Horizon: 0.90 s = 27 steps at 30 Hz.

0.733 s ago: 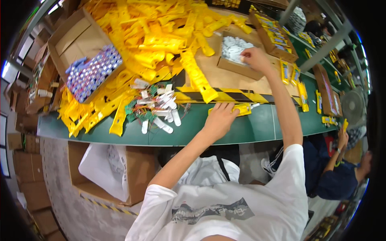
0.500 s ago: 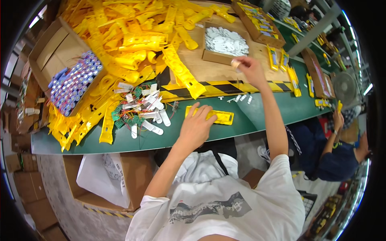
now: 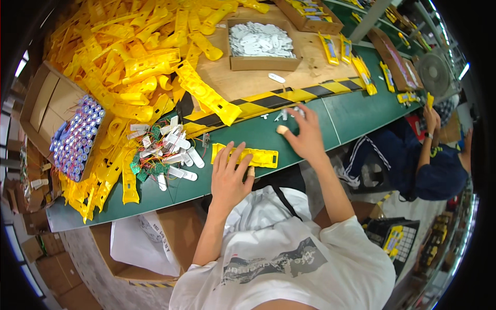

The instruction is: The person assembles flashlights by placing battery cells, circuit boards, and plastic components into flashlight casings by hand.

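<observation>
A yellow plastic shell (image 3: 262,158) lies lengthwise on the green table before me. My left hand (image 3: 230,178) rests over its left part, fingers spread across it and thumb apart. My right hand (image 3: 308,137) is to the right of the shell, thumb and fingers apart, its fingertips close to small white and metallic-looking parts (image 3: 283,114). A tan cover sits on the right thumb tip. I see nothing between the right fingers, though the fingertips partly hide the small parts. One white oval piece (image 3: 276,78) lies on the wooden board (image 3: 320,72).
Yellow shells (image 3: 129,57) are heaped at the far left, beside a carton of blue batteries (image 3: 77,137). Wired white pieces with green circuit boards (image 3: 168,150) lie left of my left hand. An open box of white pieces (image 3: 264,63) stands behind. A co-worker (image 3: 434,160) sits at right.
My right hand has come from beside the box of white pieces down toward the small parts. My left fingers have spread on the shell. The whole view has shifted.
</observation>
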### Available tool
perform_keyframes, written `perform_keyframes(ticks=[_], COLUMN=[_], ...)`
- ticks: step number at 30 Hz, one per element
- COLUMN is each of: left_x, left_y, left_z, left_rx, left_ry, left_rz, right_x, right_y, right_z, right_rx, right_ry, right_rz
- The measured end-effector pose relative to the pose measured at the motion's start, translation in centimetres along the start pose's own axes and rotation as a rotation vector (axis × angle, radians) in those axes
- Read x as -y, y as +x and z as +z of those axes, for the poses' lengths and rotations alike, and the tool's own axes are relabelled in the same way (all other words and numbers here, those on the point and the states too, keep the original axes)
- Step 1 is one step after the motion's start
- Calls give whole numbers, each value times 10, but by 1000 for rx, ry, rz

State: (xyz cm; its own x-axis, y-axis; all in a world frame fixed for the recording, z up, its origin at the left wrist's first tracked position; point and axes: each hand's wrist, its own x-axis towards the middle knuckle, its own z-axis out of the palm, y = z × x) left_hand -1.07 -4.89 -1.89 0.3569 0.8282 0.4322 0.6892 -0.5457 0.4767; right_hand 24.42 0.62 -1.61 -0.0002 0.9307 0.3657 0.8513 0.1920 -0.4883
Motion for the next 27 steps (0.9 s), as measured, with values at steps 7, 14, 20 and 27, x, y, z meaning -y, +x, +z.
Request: perform_keyframes(ticks=[7,14,20,27], left_x=[-1,-5,-9,-12], left_y=[1,4,2,-2], left_z=[1,5,11,13], left_rx=[3,-21,-42,-41], left_ry=[-1,83,129,158], left_rz=[27,48,35,18], right_x=[32,14,5,0], right_y=[6,25,22,13], right_z=[20,25,19,14], right_rx=[63,125,108,140], right_ry=[153,152,154,144], right_rz=[-102,-277,-313,-477])
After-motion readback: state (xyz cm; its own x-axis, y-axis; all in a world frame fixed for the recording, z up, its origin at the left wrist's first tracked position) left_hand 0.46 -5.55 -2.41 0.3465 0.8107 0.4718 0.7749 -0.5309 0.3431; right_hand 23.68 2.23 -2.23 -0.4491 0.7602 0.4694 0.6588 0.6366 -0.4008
